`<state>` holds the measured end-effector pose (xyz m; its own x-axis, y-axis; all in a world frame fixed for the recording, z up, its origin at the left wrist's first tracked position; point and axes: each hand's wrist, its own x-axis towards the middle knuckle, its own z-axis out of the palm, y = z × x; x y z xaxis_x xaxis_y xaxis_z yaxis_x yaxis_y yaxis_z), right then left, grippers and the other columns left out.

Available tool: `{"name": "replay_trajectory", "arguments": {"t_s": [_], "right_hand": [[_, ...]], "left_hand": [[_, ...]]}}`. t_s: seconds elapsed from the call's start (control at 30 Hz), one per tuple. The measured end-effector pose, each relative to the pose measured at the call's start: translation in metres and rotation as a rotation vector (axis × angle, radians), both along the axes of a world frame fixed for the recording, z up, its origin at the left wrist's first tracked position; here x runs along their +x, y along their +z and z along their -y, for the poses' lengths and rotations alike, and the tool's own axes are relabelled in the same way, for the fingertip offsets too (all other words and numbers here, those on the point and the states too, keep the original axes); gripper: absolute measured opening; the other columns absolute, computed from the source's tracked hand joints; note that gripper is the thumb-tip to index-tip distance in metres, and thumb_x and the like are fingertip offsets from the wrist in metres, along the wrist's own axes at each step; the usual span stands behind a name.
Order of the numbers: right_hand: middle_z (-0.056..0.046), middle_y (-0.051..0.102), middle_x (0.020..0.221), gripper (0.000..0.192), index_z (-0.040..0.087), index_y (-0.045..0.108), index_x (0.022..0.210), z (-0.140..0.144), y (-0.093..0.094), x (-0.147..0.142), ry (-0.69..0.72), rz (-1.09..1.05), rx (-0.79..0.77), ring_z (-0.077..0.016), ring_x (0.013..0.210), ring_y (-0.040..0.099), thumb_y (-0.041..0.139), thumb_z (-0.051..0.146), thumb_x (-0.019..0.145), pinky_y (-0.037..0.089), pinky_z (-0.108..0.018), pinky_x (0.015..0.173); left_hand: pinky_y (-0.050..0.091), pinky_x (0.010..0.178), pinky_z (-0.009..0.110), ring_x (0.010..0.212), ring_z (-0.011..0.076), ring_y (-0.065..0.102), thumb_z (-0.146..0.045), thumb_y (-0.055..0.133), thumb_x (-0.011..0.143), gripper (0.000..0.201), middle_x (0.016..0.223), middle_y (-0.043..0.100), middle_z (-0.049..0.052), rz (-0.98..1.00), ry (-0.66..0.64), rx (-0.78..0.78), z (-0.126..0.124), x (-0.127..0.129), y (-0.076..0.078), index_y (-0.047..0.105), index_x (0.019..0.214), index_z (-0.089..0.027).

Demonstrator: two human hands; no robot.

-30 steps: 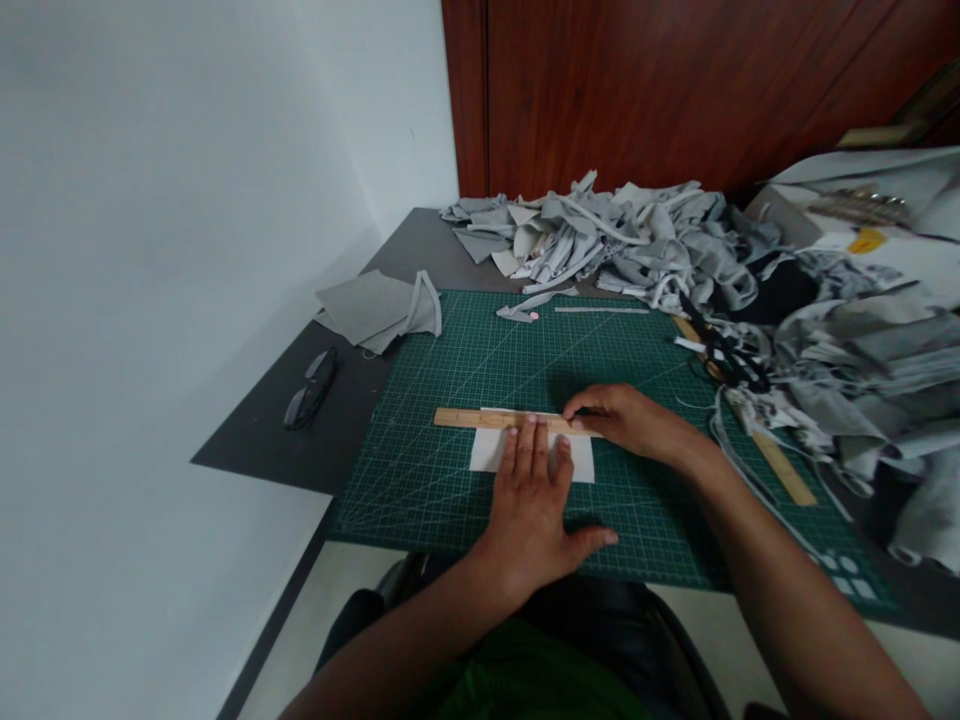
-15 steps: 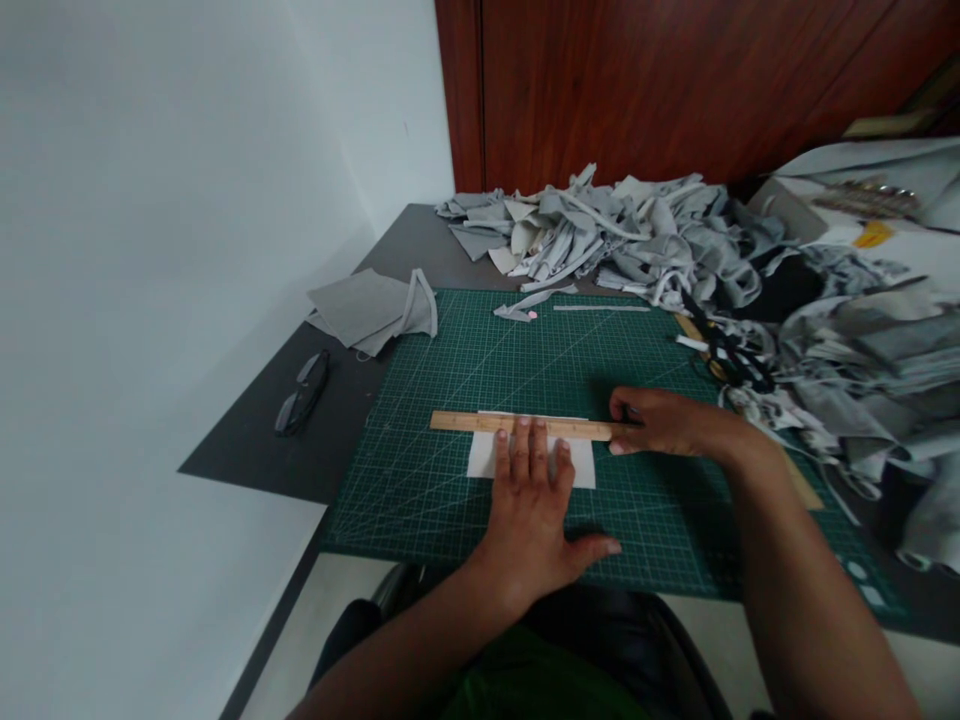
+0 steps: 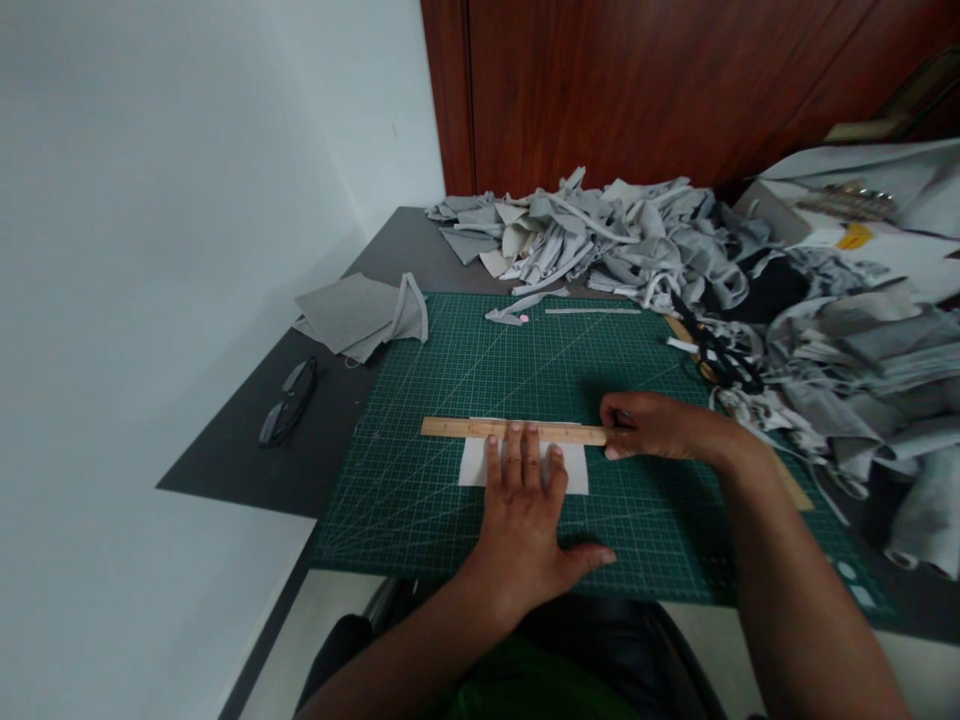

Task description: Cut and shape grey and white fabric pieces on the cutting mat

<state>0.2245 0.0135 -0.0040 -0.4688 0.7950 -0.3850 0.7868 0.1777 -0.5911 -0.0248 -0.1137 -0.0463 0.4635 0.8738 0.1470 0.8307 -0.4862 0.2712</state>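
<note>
A wooden ruler point(image 3: 450, 427) lies across the upper part of a small white piece point(image 3: 472, 465), paper or fabric, on the green cutting mat point(image 3: 480, 370). My left hand point(image 3: 523, 510) rests flat with spread fingers, its fingertips on the piece and against the ruler's lower edge. Its thumb points right over the mat. My right hand point(image 3: 645, 424) is closed in a pinch around the ruler's right end. A small dark gap shows inside its curled fingers; whether anything else is in them is hidden.
A large heap of grey fabric scraps point(image 3: 570, 235) lies behind the mat and down its right side. Black scissors point(image 3: 720, 350) lie there. Grey fabric pieces point(image 3: 352, 312) and eyeglasses point(image 3: 289, 402) are at left. A thin strip point(image 3: 592, 311) lies on the mat.
The whole view has shifted slightly, with everything a little further left. Both hands and the ruler keep practically the same places on the mat.
</note>
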Motion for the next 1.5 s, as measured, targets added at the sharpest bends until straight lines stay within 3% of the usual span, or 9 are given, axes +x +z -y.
{"name": "replay_trajectory", "arguments": {"t_s": [0.3,1.03,1.5], "right_hand": [[0.000,0.061,0.076,0.033,0.024,0.063,0.082,-0.002,0.004,0.015,-0.051,0.097,0.016,-0.0214,0.072,0.056,0.081,0.048,0.070,0.037,-0.030,0.059],[0.001,0.059,0.075,0.026,0.024,0.061,0.083,-0.001,0.003,0.016,-0.061,0.054,-0.059,-0.0216,0.073,0.056,0.077,0.042,0.072,0.040,-0.031,0.061],[0.001,0.059,0.076,0.034,0.024,0.060,0.085,-0.001,0.001,0.018,-0.018,0.048,-0.068,-0.0216,0.072,0.055,0.076,0.053,0.076,0.037,-0.031,0.061]], "left_hand": [[0.010,0.126,0.073,0.161,0.0466,-0.004,-0.094,0.050,0.078,0.116,0.174,0.007,0.029,-0.003,0.001,-0.002,-0.001,0.000,-0.002,0.032,0.157,-0.011],[0.010,0.127,0.073,0.161,0.0462,-0.006,-0.095,0.053,0.075,0.121,0.174,0.003,0.028,-0.019,0.001,-0.017,0.000,0.000,-0.002,0.027,0.159,-0.011],[0.009,0.128,0.072,0.161,0.0455,-0.005,-0.095,0.046,0.078,0.118,0.174,0.004,0.027,0.042,-0.014,-0.020,0.000,-0.003,-0.002,0.031,0.159,-0.010]]}}
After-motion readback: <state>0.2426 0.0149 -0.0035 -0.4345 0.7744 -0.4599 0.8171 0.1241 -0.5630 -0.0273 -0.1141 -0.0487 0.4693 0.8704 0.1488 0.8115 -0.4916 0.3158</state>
